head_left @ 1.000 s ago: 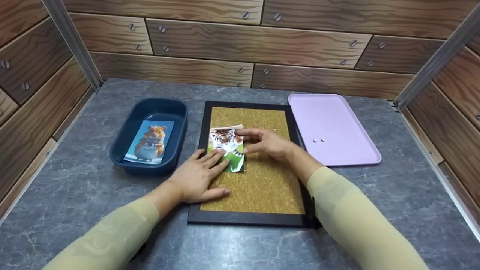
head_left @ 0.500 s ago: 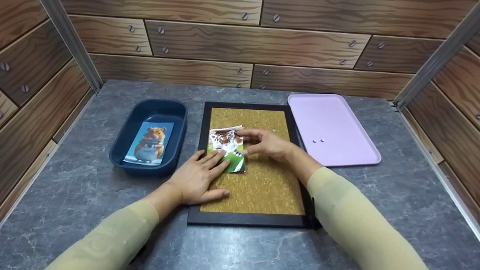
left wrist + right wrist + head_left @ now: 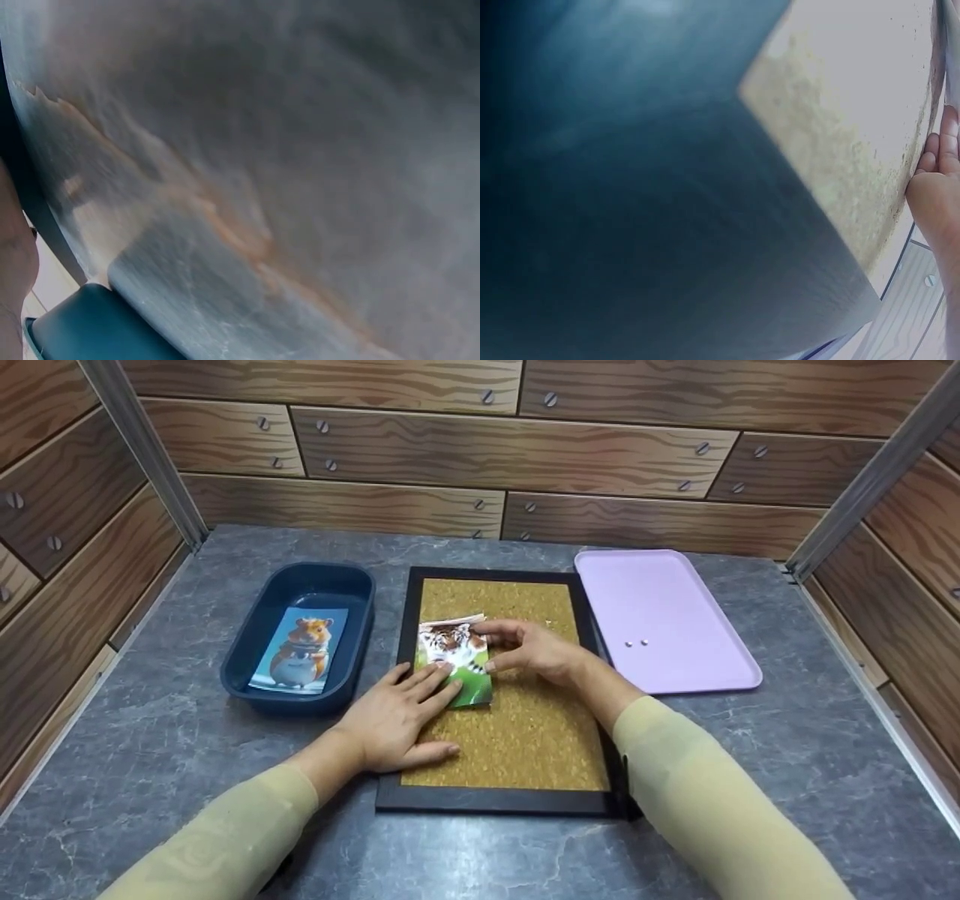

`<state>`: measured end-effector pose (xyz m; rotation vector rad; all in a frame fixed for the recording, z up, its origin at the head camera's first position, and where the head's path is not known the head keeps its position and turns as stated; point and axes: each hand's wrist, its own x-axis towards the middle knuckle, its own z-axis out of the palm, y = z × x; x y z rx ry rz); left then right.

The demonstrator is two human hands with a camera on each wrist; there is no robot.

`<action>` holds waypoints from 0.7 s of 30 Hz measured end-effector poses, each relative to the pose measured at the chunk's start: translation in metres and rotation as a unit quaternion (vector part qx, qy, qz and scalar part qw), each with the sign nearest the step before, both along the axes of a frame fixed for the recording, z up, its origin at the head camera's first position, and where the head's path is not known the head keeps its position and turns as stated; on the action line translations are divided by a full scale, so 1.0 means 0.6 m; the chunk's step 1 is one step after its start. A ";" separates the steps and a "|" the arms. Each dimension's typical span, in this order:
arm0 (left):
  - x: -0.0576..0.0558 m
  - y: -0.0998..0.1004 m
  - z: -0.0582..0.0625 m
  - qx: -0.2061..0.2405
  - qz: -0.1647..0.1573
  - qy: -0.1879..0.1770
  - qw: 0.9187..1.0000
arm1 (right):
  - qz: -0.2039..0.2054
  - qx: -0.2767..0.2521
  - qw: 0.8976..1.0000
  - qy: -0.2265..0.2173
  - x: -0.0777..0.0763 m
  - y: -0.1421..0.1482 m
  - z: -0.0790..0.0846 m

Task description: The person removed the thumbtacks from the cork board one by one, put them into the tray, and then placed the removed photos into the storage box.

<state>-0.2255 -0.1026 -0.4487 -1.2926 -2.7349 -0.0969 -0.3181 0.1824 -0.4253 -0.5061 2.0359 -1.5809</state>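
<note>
A tiger picture card [image 3: 472,688] lies on the left half of a cork board [image 3: 517,746] with a black frame, a pale strip showing along its top edge. My left hand [image 3: 394,716] is spread flat, its fingertips resting on the card's lower left and its thumb on bare cork. At the card's right edge is my right hand [image 3: 541,651], forefinger touching the upper corner and thumb lower down the side, with a gap between them. That hand's other fingers are hidden. In the right wrist view the right hand [image 3: 939,199] shows only at the edge.
A dark blue tub [image 3: 358,649] on the left holds a hamster picture card [image 3: 300,652]. To the right, a lilac tray [image 3: 667,600] bears two small silvery pieces [image 3: 645,643]. A tiny shiny bit [image 3: 550,622] sits on the cork. Wood-patterned walls enclose the grey marbled table [image 3: 480,855].
The tiger card has turned very slightly, its lower end shifting right. Both hands have stayed almost in place. The head view has tilted up a little.
</note>
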 end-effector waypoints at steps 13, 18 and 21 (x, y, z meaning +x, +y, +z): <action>0.010 0.000 0.012 -0.017 -0.006 0.049 0.999 | -0.005 -0.018 1.000 -0.010 -0.002 -0.001 -0.008; 0.013 -0.002 0.026 -0.008 -0.005 0.058 0.998 | -0.011 -0.020 1.000 -0.007 -0.003 -0.001 -0.006; 0.011 -0.007 0.037 -0.002 0.002 0.062 0.998 | -0.018 -0.026 0.999 -0.006 -0.003 0.000 -0.004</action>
